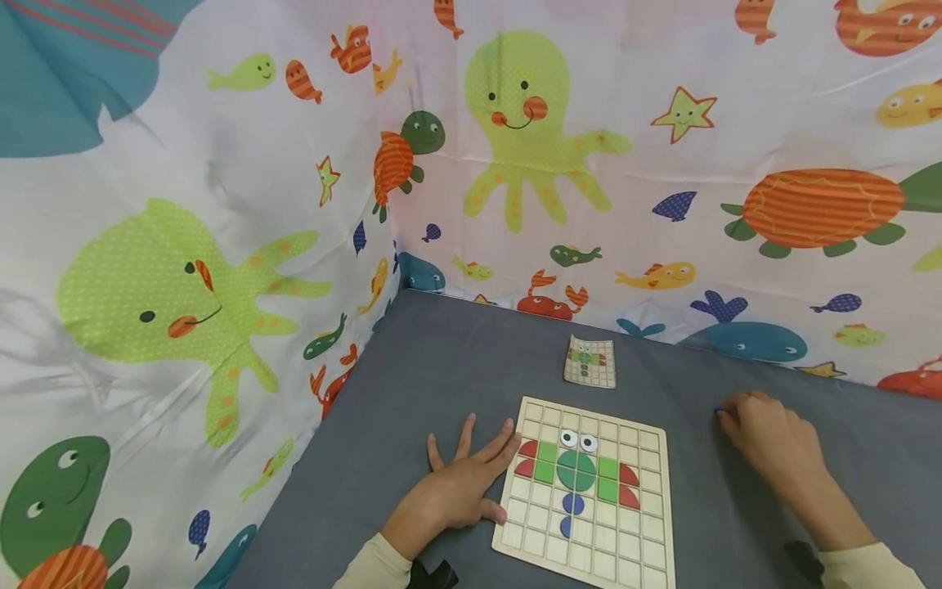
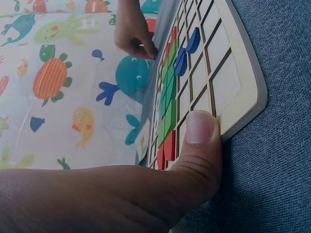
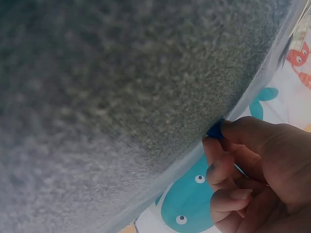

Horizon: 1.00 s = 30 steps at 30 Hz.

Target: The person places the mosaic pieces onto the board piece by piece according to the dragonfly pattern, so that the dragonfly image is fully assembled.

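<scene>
My left hand (image 1: 458, 489) lies spread at the left edge of a wooden grid board (image 1: 533, 540), its thumb (image 2: 200, 141) resting on the rim. Thumb and forefinger of my right hand (image 1: 776, 438) pinch a small blue piece (image 3: 215, 130) low over the cloth, right of the board; the fingers partly hide its shape. On the grid, a green circle (image 1: 576, 471) of pieces sits beneath two eye pieces (image 1: 578, 440). Light green squares (image 1: 545, 462) and red quarter rounds (image 1: 629, 485) flank it. Blue rounded pieces (image 1: 573, 503) lie below, the lower one a half round.
A small printed card (image 1: 591, 372) showing a similar grid figure lies behind the board. The grey cloth surface (image 1: 456, 360) meets a hanging sheet (image 1: 427, 49) printed with sea animals at the back and left.
</scene>
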Motion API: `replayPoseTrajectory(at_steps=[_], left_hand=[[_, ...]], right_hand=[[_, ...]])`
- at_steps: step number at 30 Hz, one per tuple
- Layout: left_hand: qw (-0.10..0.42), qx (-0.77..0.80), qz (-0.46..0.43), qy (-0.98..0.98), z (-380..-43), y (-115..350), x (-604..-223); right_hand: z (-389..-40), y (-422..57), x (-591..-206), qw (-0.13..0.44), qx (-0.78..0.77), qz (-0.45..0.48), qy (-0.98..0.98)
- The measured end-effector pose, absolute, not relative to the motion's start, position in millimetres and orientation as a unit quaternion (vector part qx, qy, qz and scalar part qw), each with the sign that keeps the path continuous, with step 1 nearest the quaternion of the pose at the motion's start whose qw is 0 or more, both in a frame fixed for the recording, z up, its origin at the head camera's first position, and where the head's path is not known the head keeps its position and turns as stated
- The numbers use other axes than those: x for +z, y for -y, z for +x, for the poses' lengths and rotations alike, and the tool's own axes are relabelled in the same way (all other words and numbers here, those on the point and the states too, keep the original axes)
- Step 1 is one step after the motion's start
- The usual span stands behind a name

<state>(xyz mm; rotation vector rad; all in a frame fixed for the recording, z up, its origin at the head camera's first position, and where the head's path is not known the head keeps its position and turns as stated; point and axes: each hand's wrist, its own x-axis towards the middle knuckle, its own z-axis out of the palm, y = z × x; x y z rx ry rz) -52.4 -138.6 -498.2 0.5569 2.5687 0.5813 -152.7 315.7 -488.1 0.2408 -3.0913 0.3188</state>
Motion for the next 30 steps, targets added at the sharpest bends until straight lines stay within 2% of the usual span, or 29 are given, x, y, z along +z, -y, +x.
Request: replayPoseTrajectory(at_steps=[10, 24, 30], left_hand=[[0.231, 0.181, 0.185, -0.938, -49, 133, -487], [0.233, 0.206, 0.190, -0.931, -52, 136, -498], [0.234, 0.199, 0.185, -0.934, -50, 135, -491]], right_hand=[[-136, -294, -471, 0.005, 0.160, 0.089, 0.983], [-87, -238, -447, -0.024, 0.218, 0.130, 0.967], [-73, -219, -444, -0.034, 0.217, 0.148, 0.964]])
